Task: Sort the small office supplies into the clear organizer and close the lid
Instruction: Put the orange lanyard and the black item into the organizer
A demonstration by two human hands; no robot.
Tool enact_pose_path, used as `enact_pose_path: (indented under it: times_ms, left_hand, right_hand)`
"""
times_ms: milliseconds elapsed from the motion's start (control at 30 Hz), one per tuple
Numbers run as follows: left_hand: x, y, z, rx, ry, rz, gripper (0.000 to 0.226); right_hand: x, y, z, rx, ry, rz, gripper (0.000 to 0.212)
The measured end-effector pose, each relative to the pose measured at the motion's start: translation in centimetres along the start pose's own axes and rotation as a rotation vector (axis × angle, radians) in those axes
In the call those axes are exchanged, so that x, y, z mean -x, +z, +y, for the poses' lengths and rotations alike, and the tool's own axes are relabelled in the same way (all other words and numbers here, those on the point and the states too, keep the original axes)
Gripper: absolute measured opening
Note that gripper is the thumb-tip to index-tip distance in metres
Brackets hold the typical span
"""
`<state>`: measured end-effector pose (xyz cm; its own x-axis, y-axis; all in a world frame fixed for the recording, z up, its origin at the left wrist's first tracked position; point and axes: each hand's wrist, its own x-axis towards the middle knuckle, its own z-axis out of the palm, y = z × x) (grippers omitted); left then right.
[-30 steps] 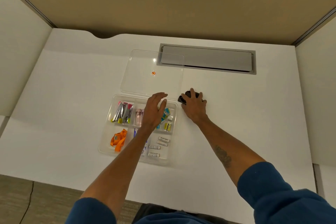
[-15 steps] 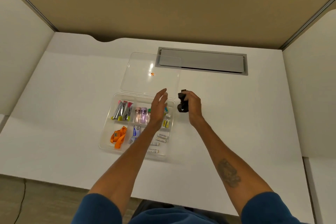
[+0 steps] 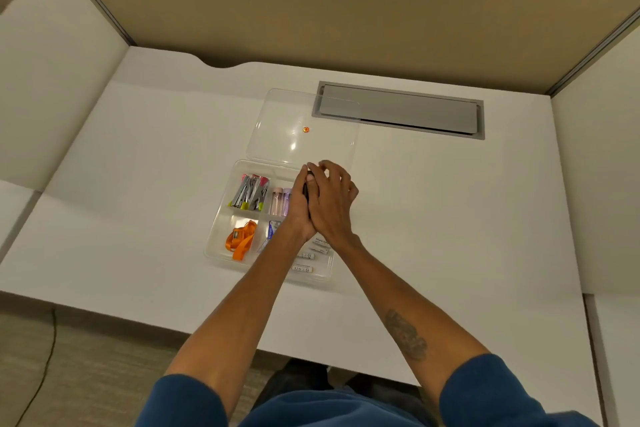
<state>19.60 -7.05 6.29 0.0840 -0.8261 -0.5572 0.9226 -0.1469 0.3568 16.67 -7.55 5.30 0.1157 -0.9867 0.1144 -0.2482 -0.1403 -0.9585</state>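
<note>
The clear organizer point(image 3: 212, 251) lies on the white desk with its lid point(image 3: 277, 121) open flat behind it. Its compartments hold silver clips point(image 3: 249, 193), pink and purple tubes point(image 3: 280, 201), an orange lanyard point(image 3: 240, 242) and small white cylinders point(image 3: 306, 262). Both hands meet over the organizer's far right compartment. My right hand point(image 3: 334, 204) curls round a small black item point(image 3: 305, 191), of which only a sliver shows. My left hand point(image 3: 298, 210) presses flat against that item from the left, fingers straight.
A grey cable hatch point(image 3: 398, 111) is set into the desk behind and to the right of the lid. Beige partition walls point(image 3: 311, 10) enclose the desk on three sides. The desk's front edge point(image 3: 138, 317) runs close to my body.
My right hand has lifted the black item off the desk and carried it left over the organizer. The left hand has come against it, so both hands now touch.
</note>
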Motion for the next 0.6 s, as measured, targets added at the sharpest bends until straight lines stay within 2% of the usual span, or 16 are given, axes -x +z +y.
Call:
enact_pose_path:
  times_ms: [33,133,233,300,433,600]
  left_hand:
    - [0.3,-0.4,0.2,-0.027,0.043,0.042,0.041]
    - [1.2,-1.4,1.1,-0.082,0.147,0.135,0.035]
    - [1.8,-2.9,2.6,-0.167,0.24,0.279,0.031]
    - [2.5,-4.1,3.8,-0.256,0.298,0.426,0.027]
    - [4.5,-7.0,5.8,-0.505,0.425,0.563,0.023]
    - [6.2,-10.9,7.0,-1.068,0.64,0.577,0.017]
  right_hand:
    - [0.3,0.1,-0.1,0.085,-0.062,0.017,0.031]
    - [-0.2,-0.7,1.2,0.371,-0.125,-0.154,0.033]
    - [0.5,-0.1,1.2,0.328,-0.146,-0.369,0.037]
    - [1.2,0.2,1.5,0.328,-0.126,-0.38,0.039]
    - [1.9,0.0,2.3,0.313,-0.056,-0.372,0.038]
    - [2.3,-0.1,2.9,0.311,-0.023,-0.374,0.034]
